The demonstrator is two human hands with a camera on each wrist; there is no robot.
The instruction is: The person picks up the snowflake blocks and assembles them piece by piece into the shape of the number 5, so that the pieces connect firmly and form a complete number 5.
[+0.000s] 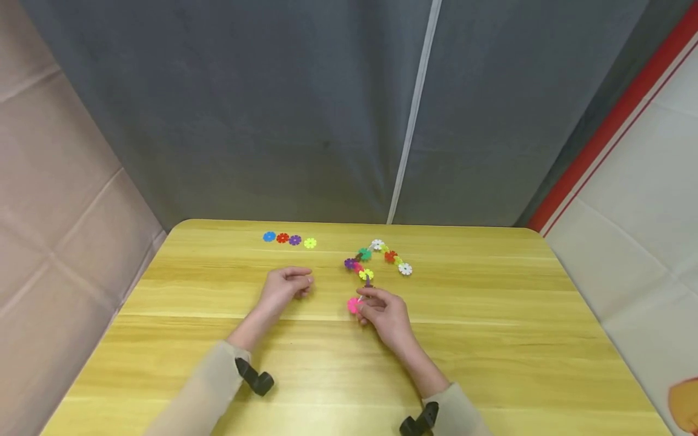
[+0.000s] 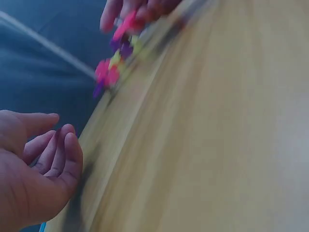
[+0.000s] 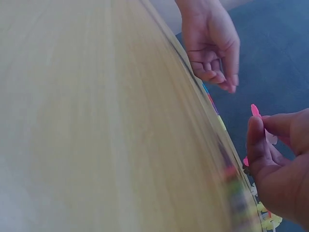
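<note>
A chain of joined coloured flower-shaped discs [image 1: 377, 258] lies in an arch on the yellow wooden table [image 1: 491, 339]. My right hand [image 1: 382, 312] pinches a pink disc [image 1: 354, 305] at the near end of that chain; the pink disc [image 3: 255, 111] shows between thumb and fingers in the right wrist view. My left hand [image 1: 286, 286] rests on the table to the left, fingers loosely curled and holding nothing [image 2: 43, 164]. Blue, red, purple and yellow loose discs [image 1: 289, 239] lie in a row near the far edge.
A grey curtain [image 1: 305, 109] hangs right behind the table's far edge. A beige panel [image 1: 60, 206] stands on the left, and a white wall with a red stripe [image 1: 611, 127] on the right.
</note>
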